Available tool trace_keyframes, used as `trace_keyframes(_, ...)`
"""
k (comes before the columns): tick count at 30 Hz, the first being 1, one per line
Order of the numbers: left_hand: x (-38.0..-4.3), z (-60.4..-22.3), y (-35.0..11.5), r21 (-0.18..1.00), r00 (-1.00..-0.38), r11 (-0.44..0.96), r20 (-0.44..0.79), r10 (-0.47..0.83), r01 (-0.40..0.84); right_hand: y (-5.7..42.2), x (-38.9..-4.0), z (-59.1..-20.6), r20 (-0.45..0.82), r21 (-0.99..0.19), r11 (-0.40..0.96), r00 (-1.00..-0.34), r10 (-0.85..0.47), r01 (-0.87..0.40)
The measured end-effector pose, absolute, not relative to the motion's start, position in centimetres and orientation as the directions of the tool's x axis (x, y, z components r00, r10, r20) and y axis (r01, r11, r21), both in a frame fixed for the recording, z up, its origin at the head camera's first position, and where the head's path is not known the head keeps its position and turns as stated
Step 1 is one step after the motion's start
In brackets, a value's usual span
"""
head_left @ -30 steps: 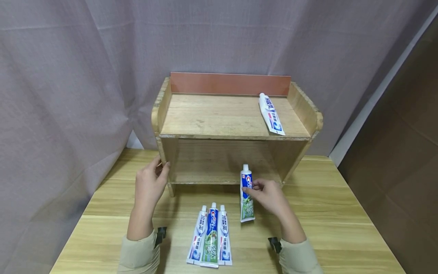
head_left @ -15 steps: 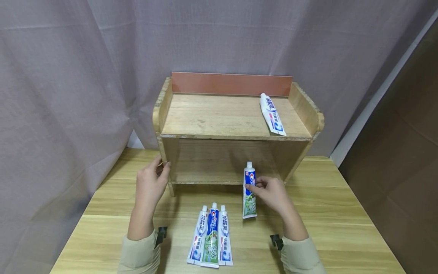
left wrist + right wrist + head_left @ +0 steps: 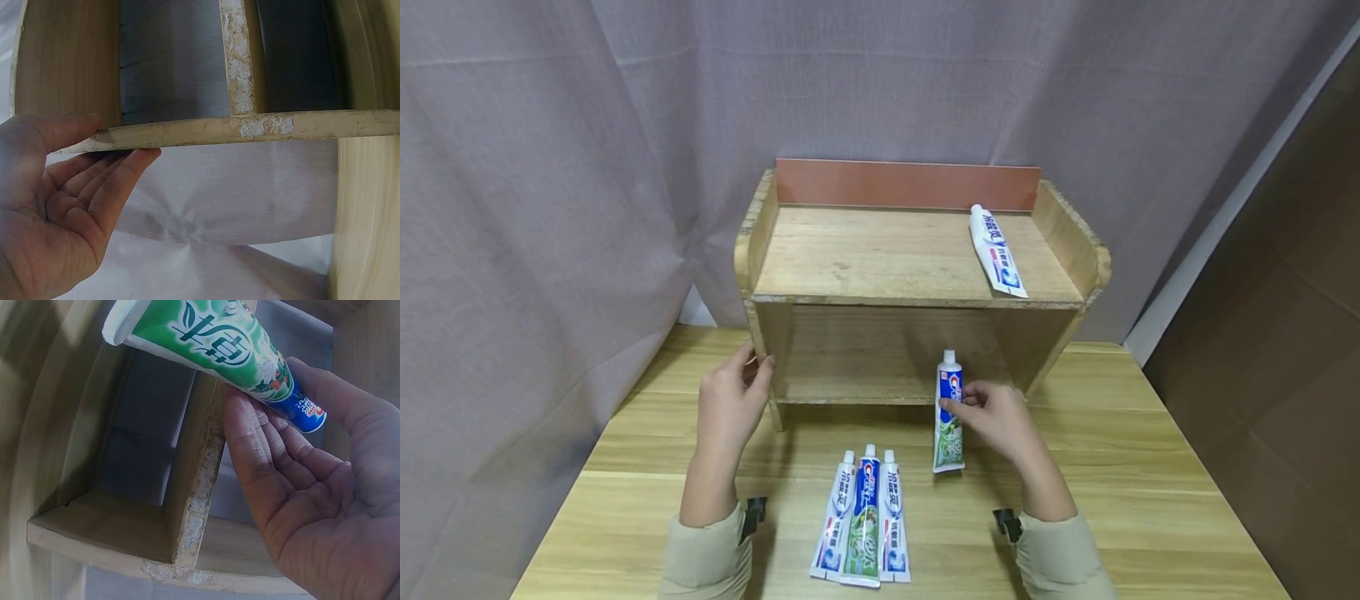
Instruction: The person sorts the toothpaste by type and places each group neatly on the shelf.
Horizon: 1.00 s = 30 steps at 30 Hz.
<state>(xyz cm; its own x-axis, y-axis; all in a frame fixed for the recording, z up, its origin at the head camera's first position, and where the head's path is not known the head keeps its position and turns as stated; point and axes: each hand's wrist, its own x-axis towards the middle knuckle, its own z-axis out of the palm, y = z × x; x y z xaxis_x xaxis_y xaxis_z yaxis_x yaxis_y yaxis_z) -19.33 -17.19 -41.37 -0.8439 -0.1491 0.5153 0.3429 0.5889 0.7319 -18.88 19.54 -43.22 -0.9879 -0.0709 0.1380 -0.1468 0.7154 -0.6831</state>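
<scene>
Occupying the right hand (image 3: 1000, 417) was one blue-and-green toothpaste tube with a white cap (image 3: 950, 433). It was pinched about mid-length, thumb on the printed face and fingers behind, and held nearly upright, cap uppermost.

Directly beyond that grip stood one pale wooden shelf unit of two tiers (image 3: 865, 258), its worn front edges chipped, with a flat reddish-brown strip (image 3: 910, 183) along the back of the top. Well to the left of the grip, the left hand (image 3: 730, 396) grasped the front edge of the unit's left side panel between thumb and fingers.

Above and beyond the right-hand grip, on the top tier, lay one white toothpaste tube with blue lettering (image 3: 997, 250), set aslant, cap toward the back.

Nearer the person and left of the grip, three tubes lay together, caps pointing away: a second blue-and-green tube (image 3: 861, 521) in the middle, flanked by a left white-and-blue tube (image 3: 835, 521) and a right white-and-blue tube (image 3: 892, 525).

Beneath all was a light wood-grain table (image 3: 1150, 467). Behind the unit hung a greyish-mauve cloth curtain (image 3: 880, 83).
</scene>
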Motion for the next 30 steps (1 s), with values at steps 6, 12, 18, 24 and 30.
trace_keyframes(6, -19.25, -41.29, -17.20, 0.729, -0.842, 0.591, 0.519, -0.149, 0.345, 19.61, -19.09, -42.97, 0.135, -0.675, 0.725, -0.989, -0.061, -0.137)
trace_keyframes(12, -19.45, -41.49, -17.23, 0.736, -0.845, 0.583, 0.514, -0.149, 0.345, 19.55, -19.16, -42.95, 0.127, -0.672, 0.730, -0.991, -0.050, -0.123)
trace_keyframes(18, -19.41, -41.43, -17.22, 0.741, -0.847, 0.577, 0.510, -0.151, 0.344, 19.46, -19.29, -43.00, 0.124, -0.677, 0.726, -0.991, -0.044, -0.117)
trace_keyframes(24, -19.30, -41.33, -17.20, 0.736, -0.845, 0.583, 0.514, -0.150, 0.344, 19.52, -19.54, -42.73, 0.139, -0.668, 0.733, -0.989, -0.044, -0.127)
trace_keyframes(30, -19.31, -41.32, -17.22, 0.733, -0.844, 0.587, 0.515, -0.148, 0.344, 19.69, -19.90, -42.48, 0.141, -0.648, 0.753, -0.990, -0.033, -0.117)
